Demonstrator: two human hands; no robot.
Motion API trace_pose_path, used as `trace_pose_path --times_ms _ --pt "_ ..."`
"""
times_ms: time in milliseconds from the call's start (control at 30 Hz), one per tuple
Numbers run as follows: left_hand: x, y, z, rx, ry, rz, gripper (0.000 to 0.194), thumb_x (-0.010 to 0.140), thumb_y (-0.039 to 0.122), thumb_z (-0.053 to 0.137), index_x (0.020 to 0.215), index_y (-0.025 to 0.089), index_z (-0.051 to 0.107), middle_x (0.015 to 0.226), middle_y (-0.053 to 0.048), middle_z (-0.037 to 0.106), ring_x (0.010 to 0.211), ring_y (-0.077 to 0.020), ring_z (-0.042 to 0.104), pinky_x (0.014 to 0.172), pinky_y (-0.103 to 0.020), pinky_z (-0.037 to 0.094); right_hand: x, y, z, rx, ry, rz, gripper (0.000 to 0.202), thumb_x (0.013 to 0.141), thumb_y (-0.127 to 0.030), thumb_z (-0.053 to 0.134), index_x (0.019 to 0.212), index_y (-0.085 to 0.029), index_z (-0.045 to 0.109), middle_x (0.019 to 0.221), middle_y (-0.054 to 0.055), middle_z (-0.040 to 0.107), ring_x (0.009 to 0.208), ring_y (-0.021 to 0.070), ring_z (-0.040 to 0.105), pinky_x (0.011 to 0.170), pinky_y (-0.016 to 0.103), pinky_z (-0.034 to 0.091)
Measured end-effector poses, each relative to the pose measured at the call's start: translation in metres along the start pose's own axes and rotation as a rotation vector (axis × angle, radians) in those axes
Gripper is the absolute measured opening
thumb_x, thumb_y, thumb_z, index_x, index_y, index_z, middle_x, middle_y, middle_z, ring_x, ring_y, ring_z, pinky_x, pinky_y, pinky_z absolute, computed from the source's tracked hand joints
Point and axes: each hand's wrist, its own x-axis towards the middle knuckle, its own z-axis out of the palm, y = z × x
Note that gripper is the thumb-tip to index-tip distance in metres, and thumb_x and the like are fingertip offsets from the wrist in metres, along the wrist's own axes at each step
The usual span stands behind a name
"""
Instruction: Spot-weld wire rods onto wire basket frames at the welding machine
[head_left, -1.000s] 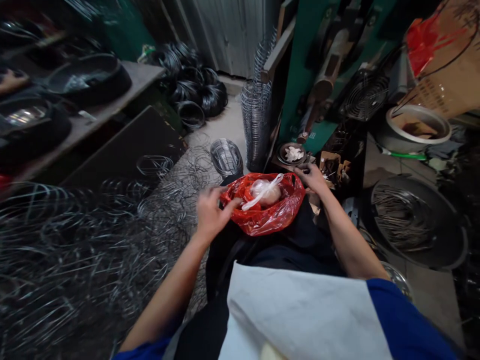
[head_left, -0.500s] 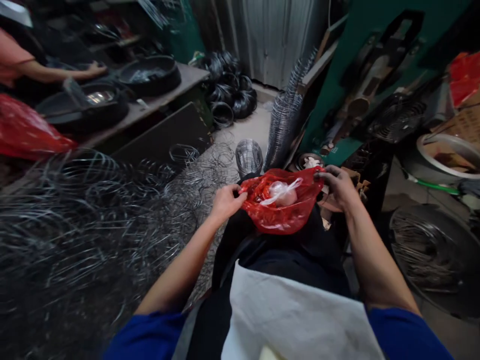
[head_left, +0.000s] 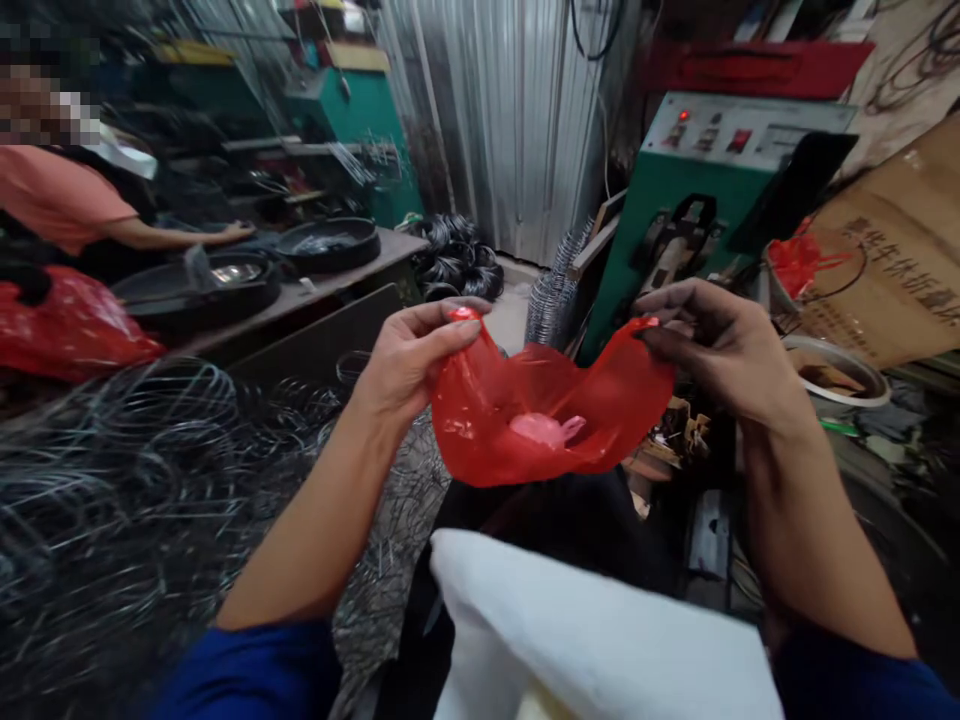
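Observation:
A red plastic bag hangs between my two hands above my lap, its top edge sagging in the middle. My left hand pinches its left corner between thumb and fingers. The right corner is pinched by my right hand, whose fingers look darkened. Inside the bag lies a small knotted bundle, seen pinkish through the red film. A white cloth or sheet lies over my front below the bag.
Tangled wire rings cover the floor at left. A green machine stands ahead right, beside stacked wire coils. At the left bench, a person in an orange shirt works near black round trays. A cardboard sheet leans at right.
Both hands have raised the red bag towards the camera and spread its corners farther apart. The view has tilted up, showing more of the green machine and the person at left.

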Motion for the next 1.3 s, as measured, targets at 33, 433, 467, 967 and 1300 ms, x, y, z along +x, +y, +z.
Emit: trace_pose_path --times_ms 33,433,467,967,1300 --pt "0.003 -0.003 0.005 -0.004 -0.063 0.001 0.027 0.064 0.024 0.086 0.086 0.012 0.073 0.094 -0.006 0.075 0.068 -0.0118 0.066 0.064 -0.023 0.053 0.004 -0.002 0.005 -0.025 -0.030 -0.033 0.026 0.081 -0.027 0.076 0.106 -0.021 0.072 0.086 0.002 0.068 0.067 0.0137 0.058 0.060 0.026 0.046" --pt "0.022 -0.094 0.037 0.059 -0.365 -0.244 0.045 0.058 0.040 0.093 0.073 0.011 0.062 0.058 0.003 0.055 0.049 -0.0059 0.046 0.046 -0.018 0.041 0.038 0.055 0.086 0.148 -0.296 -0.129 0.029 0.087 -0.042 0.070 0.104 -0.019 0.072 0.093 0.004 0.070 0.084 0.0180 0.063 0.073 0.028 0.049" --pt "0.022 -0.095 0.035 0.037 -0.352 -0.265 0.046 0.061 0.046 0.091 0.074 0.012 0.062 0.057 0.003 0.054 0.047 -0.0057 0.045 0.045 -0.018 0.041 0.038 0.062 0.084 0.159 -0.273 -0.110 0.032 0.086 -0.044 0.071 0.107 -0.019 0.072 0.096 0.005 0.070 0.085 0.0180 0.063 0.073 0.028 0.050" --pt "0.025 -0.088 0.008 0.279 -0.498 -0.235 0.022 0.065 0.022 0.080 0.078 0.013 0.065 0.068 -0.001 0.065 0.057 -0.0110 0.057 0.056 -0.022 0.048 0.007 0.076 0.100 0.237 -0.193 -0.069 0.034 0.090 -0.057 0.064 0.087 -0.023 0.072 0.099 0.006 0.065 0.092 0.0202 0.060 0.081 0.032 0.049" --pt "-0.021 -0.104 0.013 1.566 -0.352 1.088 0.023 0.102 0.019 0.043 0.103 0.019 0.066 0.101 -0.009 0.065 0.082 -0.0167 0.062 0.079 -0.031 0.049 -0.003 0.093 0.133 0.584 -0.364 0.465 0.040 0.069 -0.060 0.081 0.077 -0.023 0.067 0.071 0.000 0.063 0.069 0.0170 0.058 0.063 0.026 0.049"
